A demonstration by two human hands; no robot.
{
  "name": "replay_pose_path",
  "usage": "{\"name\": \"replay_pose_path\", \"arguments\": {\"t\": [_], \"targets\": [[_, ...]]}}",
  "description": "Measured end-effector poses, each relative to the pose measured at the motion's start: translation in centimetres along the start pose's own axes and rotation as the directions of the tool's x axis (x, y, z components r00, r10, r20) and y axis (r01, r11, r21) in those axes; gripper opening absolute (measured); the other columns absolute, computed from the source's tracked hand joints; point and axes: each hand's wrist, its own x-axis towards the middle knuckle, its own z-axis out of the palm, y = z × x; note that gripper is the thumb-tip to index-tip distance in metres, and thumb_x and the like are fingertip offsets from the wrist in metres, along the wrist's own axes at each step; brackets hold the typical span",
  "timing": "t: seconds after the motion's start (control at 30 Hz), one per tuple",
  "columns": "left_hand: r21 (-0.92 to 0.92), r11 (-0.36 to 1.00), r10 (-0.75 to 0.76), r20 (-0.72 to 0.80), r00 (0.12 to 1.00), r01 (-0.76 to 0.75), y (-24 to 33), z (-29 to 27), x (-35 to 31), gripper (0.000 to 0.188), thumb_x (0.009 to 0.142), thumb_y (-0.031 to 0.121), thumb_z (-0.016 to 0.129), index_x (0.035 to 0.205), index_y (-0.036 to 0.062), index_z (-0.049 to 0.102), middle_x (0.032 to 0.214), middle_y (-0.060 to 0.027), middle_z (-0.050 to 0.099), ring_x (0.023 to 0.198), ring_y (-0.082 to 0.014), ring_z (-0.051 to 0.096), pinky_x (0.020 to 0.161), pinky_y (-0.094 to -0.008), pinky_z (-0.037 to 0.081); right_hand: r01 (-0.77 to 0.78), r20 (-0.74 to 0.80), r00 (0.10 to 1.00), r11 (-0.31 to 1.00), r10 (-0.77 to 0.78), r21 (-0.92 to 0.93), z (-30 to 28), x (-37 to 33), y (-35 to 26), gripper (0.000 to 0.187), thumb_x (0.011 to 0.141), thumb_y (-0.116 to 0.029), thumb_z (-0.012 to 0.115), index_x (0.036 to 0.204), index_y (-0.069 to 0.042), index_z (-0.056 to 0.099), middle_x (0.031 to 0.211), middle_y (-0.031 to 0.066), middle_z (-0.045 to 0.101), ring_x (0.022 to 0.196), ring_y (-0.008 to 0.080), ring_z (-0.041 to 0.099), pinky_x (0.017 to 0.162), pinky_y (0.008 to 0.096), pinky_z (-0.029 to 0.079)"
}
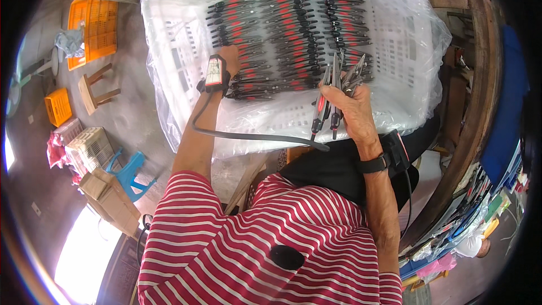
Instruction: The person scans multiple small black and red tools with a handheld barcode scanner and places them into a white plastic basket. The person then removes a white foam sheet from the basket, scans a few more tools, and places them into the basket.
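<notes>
Slim black-and-red pointed tools point(293, 39) lie in stacked rows inside a white plastic crate point(395, 39) lined with clear plastic film. My right hand point(355, 110) grips a bunch of the same tools point(320, 107) over the crate's near right part. They fan out, with black ends toward me and grey tips pointing away. My left hand point(230, 59) rests at the left row, curled against the tools there. Its fingertips are hidden, so what it holds cannot be made out.
A black cable point(254, 135) runs from the device on my left wrist across the crate's near edge. A wooden frame point(480, 96) stands close on the right. On the left floor are orange crates point(93, 28), a wooden stool point(96, 90), a blue plastic stool point(132, 175) and cardboard boxes point(107, 197).
</notes>
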Motion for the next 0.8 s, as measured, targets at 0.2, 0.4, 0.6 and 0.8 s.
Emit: {"name": "replay_pose_path", "arguments": {"t": [0.2, 0.4, 0.6, 0.8], "targets": [[0.079, 0.996, -0.022, -0.080, 0.997, 0.028, 0.0, 0.2, -0.5, 0.016, 0.072, 0.010, 0.065, 0.083, 0.0002, 0.059, 0.080, -0.0215, 0.063, 0.076, -0.0363, 0.063, 0.064, -0.0427, 0.051, -0.029, -0.008, 1.000, 0.999, 0.029, 0.012, 0.0, 0.0, 0.1, 0.008, 0.080, -0.012, 0.066, 0.080, -0.004, 0.065, 0.067, -0.0067, 0.055, 0.059, 0.0016, 0.043, 0.053, 0.0192, 0.035], [0.007, 1.000, -0.009, -0.079, 0.997, 0.009, 0.1, -0.1, -0.4, 0.011, 0.071, 0.008, 0.063, 0.076, -0.0006, 0.056, 0.072, -0.0222, 0.061, 0.071, -0.0371, 0.062, 0.059, -0.0440, 0.049, -0.032, -0.023, 0.999, 0.999, 0.032, 0.005, 0.1, -0.1, -0.1, 0.008, 0.081, -0.011, 0.066, 0.080, -0.004, 0.065, 0.067, -0.0062, 0.056, 0.060, 0.0018, 0.045, 0.054, 0.0188, 0.036], [0.032, 0.983, 0.177, 0.055, 0.983, -0.179, 0.8, -0.2, -0.6, 0.010, 0.075, 0.012, 0.060, 0.076, 0.0039, 0.065, 0.075, -0.0177, 0.065, 0.070, -0.0319, 0.065, 0.064, -0.0412, 0.052, -0.018, 0.007, 1.000, 1.000, 0.018, 0.015, 0.0, -0.1, -0.2, 0.008, 0.081, -0.013, 0.066, 0.079, -0.004, 0.065, 0.067, -0.0059, 0.057, 0.060, 0.0019, 0.046, 0.054, 0.0189, 0.037], [0.081, 0.984, 0.157, 0.065, 0.986, -0.162, 1.6, 1.4, -0.8, 0.012, 0.077, 0.009, 0.057, 0.086, 0.0037, 0.061, 0.075, -0.0198, 0.063, 0.075, -0.0359, 0.063, 0.065, -0.0436, 0.050, -0.031, -0.002, 1.000, 0.999, 0.031, -0.009, 0.0, 0.0, 0.0, 0.008, 0.081, -0.012, 0.066, 0.079, -0.005, 0.065, 0.067, -0.0064, 0.056, 0.059, 0.0017, 0.044, 0.053, 0.0191, 0.035]]}}
